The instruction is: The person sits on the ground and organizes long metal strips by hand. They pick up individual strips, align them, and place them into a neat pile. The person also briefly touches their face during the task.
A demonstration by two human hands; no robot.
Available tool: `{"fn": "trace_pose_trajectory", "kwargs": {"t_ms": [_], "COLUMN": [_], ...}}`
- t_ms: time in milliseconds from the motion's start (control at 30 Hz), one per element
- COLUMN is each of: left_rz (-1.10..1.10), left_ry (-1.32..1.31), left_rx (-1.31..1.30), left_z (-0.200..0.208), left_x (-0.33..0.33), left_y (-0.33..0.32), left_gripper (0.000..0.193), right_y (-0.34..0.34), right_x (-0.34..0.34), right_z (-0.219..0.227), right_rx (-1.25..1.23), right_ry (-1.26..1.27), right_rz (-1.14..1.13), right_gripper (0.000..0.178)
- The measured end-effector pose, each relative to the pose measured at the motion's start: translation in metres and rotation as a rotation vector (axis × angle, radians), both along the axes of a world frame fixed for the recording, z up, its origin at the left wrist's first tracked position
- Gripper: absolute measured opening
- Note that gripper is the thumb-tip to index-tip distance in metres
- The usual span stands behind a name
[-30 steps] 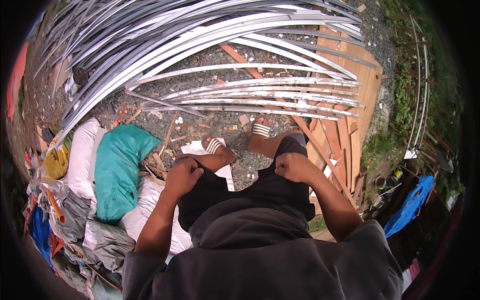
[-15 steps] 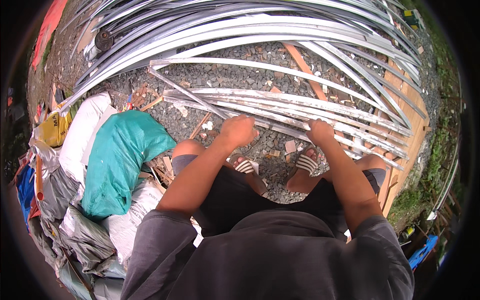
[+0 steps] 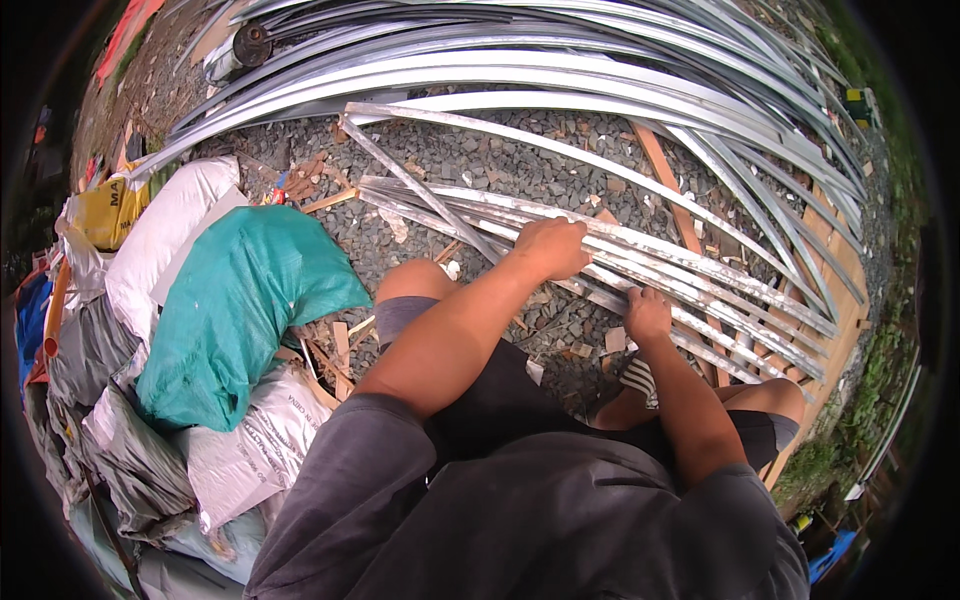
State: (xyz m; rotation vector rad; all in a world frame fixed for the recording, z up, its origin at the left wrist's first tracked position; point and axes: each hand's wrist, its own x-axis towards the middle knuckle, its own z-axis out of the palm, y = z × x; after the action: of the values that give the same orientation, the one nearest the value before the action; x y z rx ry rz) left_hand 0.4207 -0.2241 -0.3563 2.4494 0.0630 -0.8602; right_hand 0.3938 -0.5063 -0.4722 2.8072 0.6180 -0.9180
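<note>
Several long metal channels (image 3: pixel 745 280), scuffed and whitish, lie side by side on the gravel in front of my knees. My left hand (image 3: pixel 552 248) reaches across them near their middle, fingers curled over one of the channels. Lower and to the right, my right hand (image 3: pixel 648 313) is closed on the nearer edge of the group. A shorter-looking metal strip (image 3: pixel 400 175) crosses the group's left part at a slant. Beyond lies a separate long channel (image 3: pixel 570 150). My fingertips are partly hidden under both hands.
A large pile of silvery metal profiles (image 3: pixel 480 70) stretches across the far side. Wooden planks (image 3: pixel 840 300) lie under the channels' right ends. Stuffed sacks, one a green sack (image 3: pixel 250 300), crowd the left. A dark-ended roll (image 3: pixel 250 45) stands at far left.
My left hand has moved right along the channels, from their left part to near their middle. My right hand sits slightly nearer to me. The whole view has shifted.
</note>
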Motion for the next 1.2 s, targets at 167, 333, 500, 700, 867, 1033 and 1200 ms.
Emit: {"fn": "trace_pose_trajectory", "kwargs": {"t_ms": [167,333,500,700,867,1033,1200], "left_rz": [0.205,0.934,1.600,1.701,1.644,1.543,1.866], "left_ry": [0.135,0.064,0.264,0.173,0.357,0.383,0.298], "left_rx": [0.150,0.335,0.195,-0.106,-0.322,-0.411,-0.291], "left_z": [-0.022,-0.046,-0.102,-0.177,-0.201,-0.223,-0.190], "left_x": [-0.002,0.002,-0.009,-0.037,-0.051,-0.063,-0.073], "left_y": [0.014,0.048,0.086,0.104,0.115,0.117,0.093], "left_gripper": [0.053,0.081,0.089,0.077,0.069,0.075,0.081], "right_y": [-0.003,-0.007,-0.024,-0.032,-0.032,-0.038,-0.049], "right_x": [0.014,0.072,0.135,0.172,0.180,0.184,0.184], "right_z": [0.002,0.006,0.005,0.011,0.020,0.015,0.010], "right_rx": [0.275,0.459,0.204,0.016,0.026,0.018,0.205], "right_ry": [-0.085,-0.537,-0.560,-0.306,-0.344,-0.352,-0.132], "right_rz": [-0.143,-0.368,-0.170,-0.100,0.017,0.183,0.118], "right_gripper": [0.033,0.043,0.080,0.059,0.036,0.029,0.033]}}
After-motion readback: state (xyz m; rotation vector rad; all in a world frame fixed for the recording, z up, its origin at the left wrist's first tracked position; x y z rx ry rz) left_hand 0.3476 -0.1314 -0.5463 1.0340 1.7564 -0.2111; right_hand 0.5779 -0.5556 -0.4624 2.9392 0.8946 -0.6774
